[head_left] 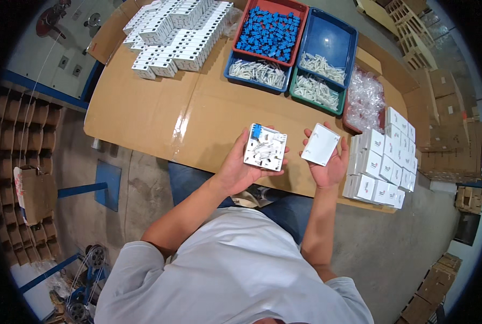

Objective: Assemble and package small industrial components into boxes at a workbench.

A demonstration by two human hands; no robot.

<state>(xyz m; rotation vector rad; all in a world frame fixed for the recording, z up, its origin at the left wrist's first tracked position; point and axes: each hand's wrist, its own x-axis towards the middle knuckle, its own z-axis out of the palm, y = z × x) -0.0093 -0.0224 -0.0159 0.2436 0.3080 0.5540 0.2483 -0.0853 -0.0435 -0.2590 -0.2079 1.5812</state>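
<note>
Over the near edge of the cardboard-covered table, my left hand (234, 171) is wrapped round an uncovered square white plastic box (273, 141). Inside the box lie a small blue part (257, 130) in the upper left corner and several small pale and dark pieces too fine to name. To its right, my right hand (330, 170) grips a flat white square cover (320, 144) between thumb and fingers, slightly tilted. Box and cover are apart, side by side.
A red tray (244, 49) of blue parts and blue and green trays of white pieces stand at the far side. Stacked white boxes (181, 32) fill the far left. More white boxes (384, 167) stand at the right, beside a bin of clear plastic bags (366, 97).
</note>
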